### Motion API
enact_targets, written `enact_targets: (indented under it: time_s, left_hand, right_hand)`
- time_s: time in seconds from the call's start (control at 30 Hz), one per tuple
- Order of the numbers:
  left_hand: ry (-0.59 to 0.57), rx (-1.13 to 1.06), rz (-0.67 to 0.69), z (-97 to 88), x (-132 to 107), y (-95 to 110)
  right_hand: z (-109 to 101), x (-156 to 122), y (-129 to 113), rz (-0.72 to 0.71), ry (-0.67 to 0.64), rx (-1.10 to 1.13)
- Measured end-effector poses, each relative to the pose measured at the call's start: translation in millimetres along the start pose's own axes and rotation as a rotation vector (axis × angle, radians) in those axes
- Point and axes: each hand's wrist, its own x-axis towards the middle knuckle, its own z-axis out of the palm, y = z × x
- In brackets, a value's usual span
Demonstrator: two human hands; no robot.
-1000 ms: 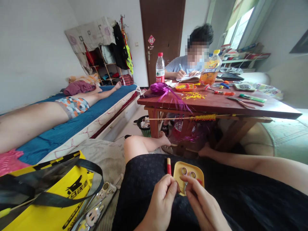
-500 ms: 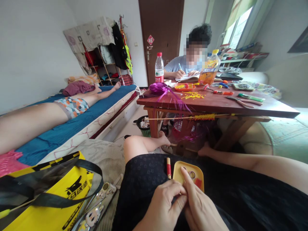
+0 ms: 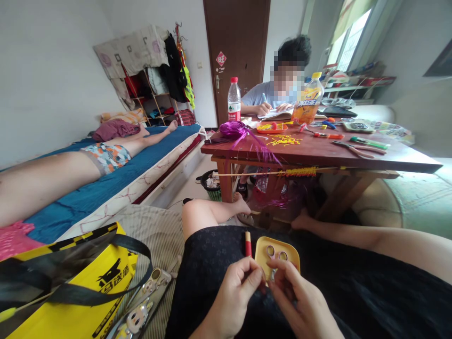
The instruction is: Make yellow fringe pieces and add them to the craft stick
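My left hand (image 3: 236,294) and my right hand (image 3: 302,303) meet over my lap on a black skirt, fingertips pinched together at the near edge of a small yellow tray (image 3: 293,254). Two metal rings (image 3: 276,252) lie in the tray. A red and tan stick (image 3: 248,244) rises just above my left hand's fingers. What the pinched fingers hold is too small to make out.
A yellow bag (image 3: 70,292) and a keyring with metal clips (image 3: 146,301) lie at my left. A wooden table (image 3: 318,150) ahead carries bottles (image 3: 234,99), purple tinsel (image 3: 235,129), yellow strips and tools. A person writes behind it. Another person lies on the blue bed (image 3: 95,188).
Half a second ago my right index finger reached into the tray over the rings. It has drawn back, and both hands pinch together at the tray's near edge again.
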Motion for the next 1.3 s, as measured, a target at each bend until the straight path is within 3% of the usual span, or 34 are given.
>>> enact_targets:
  time_s: [0.33,0.67,1.3]
  left_hand:
    - [-0.007,-0.114,-0.040,0.9,-3,-3]
    - [0.022,0.088,-0.010,2.7,-4,1]
    - [0.024,0.194,0.005,2.5,-5,0]
  right_hand:
    - [-6,1,-6,-0.054,0.097,0.006]
    - [-7,4,-11,-0.148,0.123,-0.073]
    - [-7,3,-9,-0.155,0.080,-0.088]
